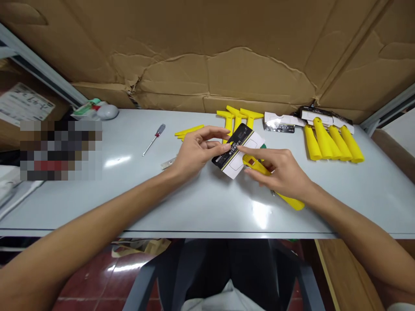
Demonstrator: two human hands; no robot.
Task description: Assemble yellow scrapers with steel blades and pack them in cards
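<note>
A black and white printed packaging card (pixel 231 157) is held tilted over the table in front of me. My left hand (pixel 202 149) pinches its upper left edge between thumb and fingers. My right hand (pixel 280 170) grips a yellow plastic handle (pixel 293 203) with a hole near its upper end. The index finger of that hand touches the card's face. The handle's upper end lies against the card's right side, and its middle is hidden by my fingers. A bit of green shows behind the card.
Yellow T-shaped pieces (pixel 238 113) and flat yellow strips (pixel 191 130) lie behind my hands. Several yellow handles (pixel 337 144) with cards stand at the right; another card (pixel 279 122) lies beside them. A screwdriver (pixel 154 138) rests at the left. Cardboard (pixel 207 82) walls the table's back.
</note>
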